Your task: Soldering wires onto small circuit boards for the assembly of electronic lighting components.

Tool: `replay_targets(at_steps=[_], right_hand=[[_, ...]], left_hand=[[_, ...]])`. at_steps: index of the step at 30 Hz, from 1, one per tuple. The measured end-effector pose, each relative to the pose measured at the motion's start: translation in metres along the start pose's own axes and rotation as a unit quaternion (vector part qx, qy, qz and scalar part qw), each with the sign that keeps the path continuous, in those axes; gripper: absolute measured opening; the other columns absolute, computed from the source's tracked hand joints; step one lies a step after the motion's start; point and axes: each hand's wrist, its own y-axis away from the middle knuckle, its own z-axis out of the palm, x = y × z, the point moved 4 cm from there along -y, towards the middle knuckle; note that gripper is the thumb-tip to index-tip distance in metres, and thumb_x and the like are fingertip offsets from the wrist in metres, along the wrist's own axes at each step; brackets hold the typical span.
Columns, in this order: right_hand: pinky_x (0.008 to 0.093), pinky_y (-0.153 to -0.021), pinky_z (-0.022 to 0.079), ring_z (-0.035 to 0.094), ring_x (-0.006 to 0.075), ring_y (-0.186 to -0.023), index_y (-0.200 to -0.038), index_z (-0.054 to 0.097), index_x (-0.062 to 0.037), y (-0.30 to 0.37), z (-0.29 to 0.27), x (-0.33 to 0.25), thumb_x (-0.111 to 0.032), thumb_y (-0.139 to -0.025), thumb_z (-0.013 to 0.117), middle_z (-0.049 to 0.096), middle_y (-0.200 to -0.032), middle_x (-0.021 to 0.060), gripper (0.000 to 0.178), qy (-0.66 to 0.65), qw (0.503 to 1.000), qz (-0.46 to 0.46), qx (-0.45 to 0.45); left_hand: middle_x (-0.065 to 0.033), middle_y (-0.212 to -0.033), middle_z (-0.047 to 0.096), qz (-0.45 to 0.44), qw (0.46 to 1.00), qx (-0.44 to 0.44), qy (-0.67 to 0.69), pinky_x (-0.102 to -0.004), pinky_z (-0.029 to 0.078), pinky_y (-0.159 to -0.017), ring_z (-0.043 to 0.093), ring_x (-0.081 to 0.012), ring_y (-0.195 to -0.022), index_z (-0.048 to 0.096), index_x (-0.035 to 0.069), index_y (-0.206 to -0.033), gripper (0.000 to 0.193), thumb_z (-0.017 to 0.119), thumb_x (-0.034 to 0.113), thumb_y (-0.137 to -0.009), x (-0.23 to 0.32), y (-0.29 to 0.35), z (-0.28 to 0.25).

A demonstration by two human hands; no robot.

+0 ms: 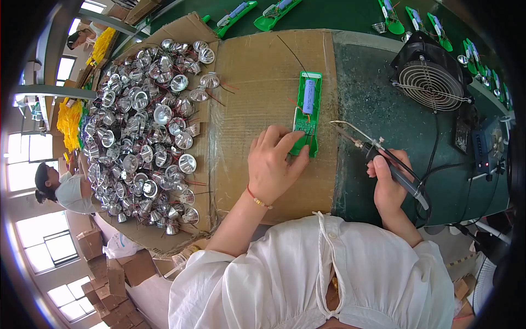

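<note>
Case: green, open, lying lengthwise on the cardboard
Cell: 1 purple cylinder, in the far half of the case
Board: green, wired, in the near half of the case
Left hand: at the near left of the case, thumb and forefinger over the board, grip narrow; cannot tell whether it pinches a wire
Right hand: right of the case, well apart from it, grip closed around the iron
Tube: thin, curved, mounted along the iron, its end just right of the case, not touching it
Reflectors: silver, cup-shaped, heaped left of the case, many with red and black wires
Counter: green, bare surface showing right of the case
Fan: black, round metal guard, right of the case and farther off
Blue box: far right of the case, red light lit
Co-workers: 2 people, far left of the case, past the reflectors
</note>
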Motion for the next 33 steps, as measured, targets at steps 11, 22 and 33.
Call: replay_targets(at_steps=[11,22,33], right_hand=[[0.0226,-0.055,0.047,0.056,0.0109,-0.06,-0.091,0.053,0.0022,-0.008,-0.013,0.008,-0.009,-0.082,0.063,0.059,-0.073,0.0093,0.018,-0.002,0.999,-0.001,0.039],[0.0219,-0.055,0.046,0.056,0.0102,-0.059,-0.089,0.054,0.0014,-0.013,-0.021,0.007,-0.009,-0.08,0.066,0.06,-0.071,0.0078,0.018,0.01,0.997,0.018,0.071],[0.0211,-0.054,0.046,0.057,0.0091,-0.059,-0.086,0.053,0.0004,-0.013,-0.015,0.009,-0.007,-0.08,0.066,0.06,-0.07,0.0068,0.015,-0.001,0.996,0.059,0.066]], left_hand=[[-0.0082,-0.085,0.059,-0.052,0.993,-0.017,0.101,-0.032,0.048,-0.061,0.059,-0.0216,-0.07,0.065,0.004,-0.089,0.021,0.068,0.013,-0.071,-0.001,-0.008,-0.01],[-0.0158,-0.064,0.062,-0.059,0.982,-0.176,-0.022,-0.0376,0.051,-0.061,0.062,-0.0302,-0.06,0.068,0.006,-0.073,0.018,0.058,0.021,-0.069,-0.022,-0.138,0.031],[-0.0149,-0.104,0.06,-0.11,0.979,-0.031,-0.168,-0.0372,0.046,-0.084,0.057,-0.0292,-0.1,0.058,0.008,-0.107,0.057,0.068,0.041,-0.062,-0.125,-0.285,0.031]])
